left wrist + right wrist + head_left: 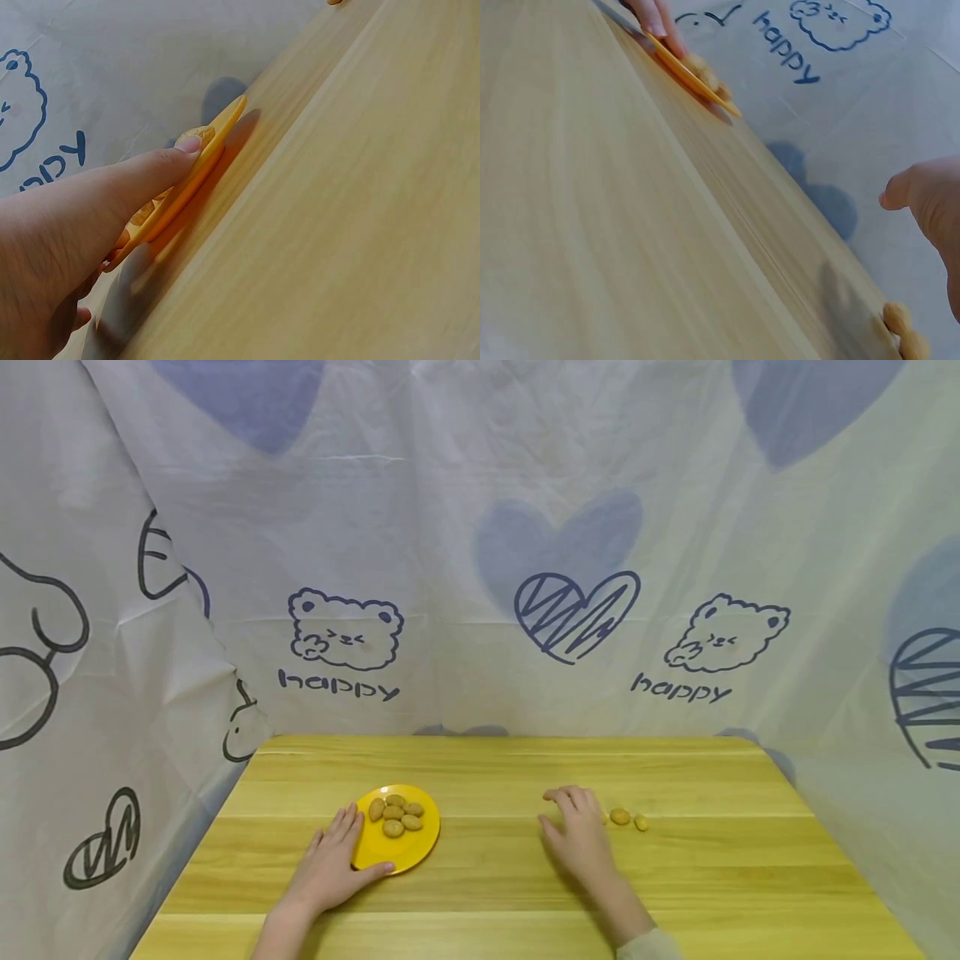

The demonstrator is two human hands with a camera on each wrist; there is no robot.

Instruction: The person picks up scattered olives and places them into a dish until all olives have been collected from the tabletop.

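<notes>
A round yellow plate [415, 850] bears several small tan, oval, potato-like lumps [393, 812]. My left hand [327, 870] rests at its left side, the straight fingers along the rim and the thumb stretched over the near edge. In the left wrist view the thumb [161, 166] lies against the rim of the plate [229, 116]. To the right, my right hand [581, 842] is held over the table with thumb and fingers apart and nothing between them. Just beyond it lie a rounder tan lump [619, 817] and a smaller one [641, 822]; another is mostly hidden behind the fingers.
The light wooden table [480, 893] meets a hanging white cloth [450, 568] printed with hearts and bears at its back. The cloth also closes off both sides. Bare wood lies between the plate and my right hand.
</notes>
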